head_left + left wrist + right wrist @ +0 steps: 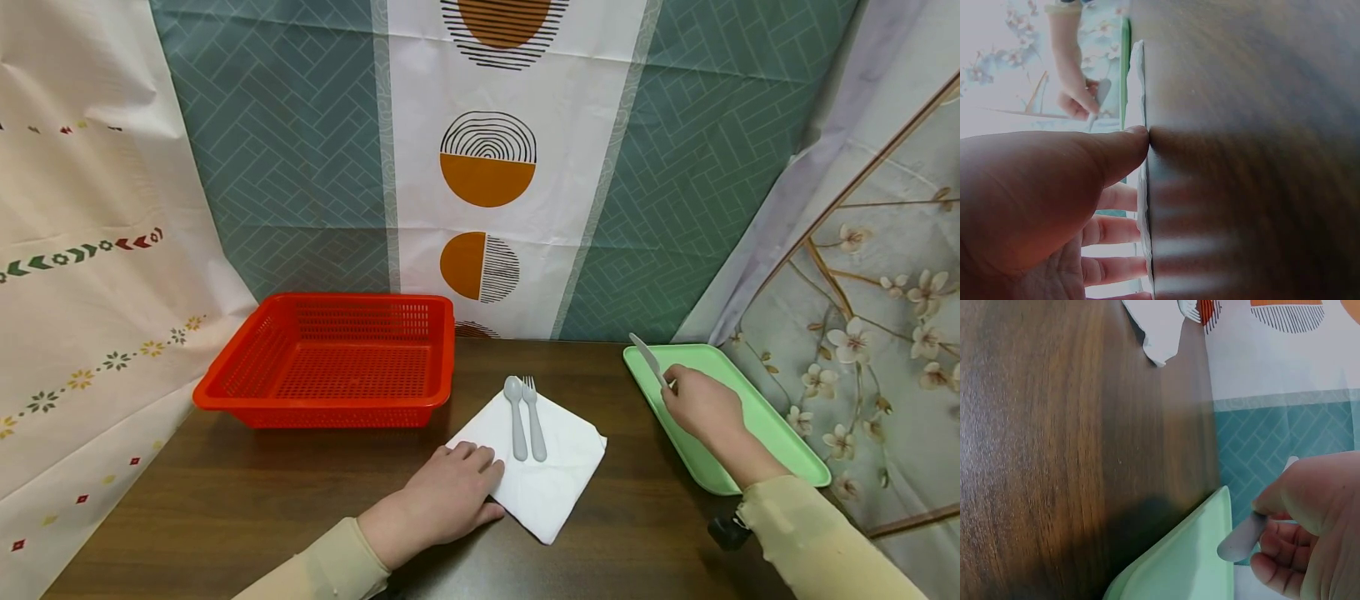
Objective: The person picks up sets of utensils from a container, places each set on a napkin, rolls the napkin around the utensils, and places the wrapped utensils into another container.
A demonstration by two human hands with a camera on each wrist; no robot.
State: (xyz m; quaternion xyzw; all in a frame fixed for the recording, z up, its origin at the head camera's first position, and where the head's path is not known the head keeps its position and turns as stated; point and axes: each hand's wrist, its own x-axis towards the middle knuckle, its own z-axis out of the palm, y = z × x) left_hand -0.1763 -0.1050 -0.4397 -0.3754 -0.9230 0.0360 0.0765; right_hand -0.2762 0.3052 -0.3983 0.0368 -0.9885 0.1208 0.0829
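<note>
A grey table knife point(648, 360) is pinched in my right hand point(703, 404), held above the green tray point(772, 433) with its blade pointing away to the back left. In the right wrist view the knife's rounded handle end point(1242, 539) sticks out below the thumb. My left hand point(450, 493) rests at the left edge of a folded white napkin point(558, 492), thumb and fingertips touching it. On the napkin a grey spoon point(517, 417) and a grey fork point(534, 419) lie side by side, apart from the left hand.
A red plastic basket point(337, 410) with perforated walls stands at the back left of the brown wooden table point(247, 500). Patterned cloths point(315, 150) hang behind the table and along both sides. The tray lies close to the right cloth.
</note>
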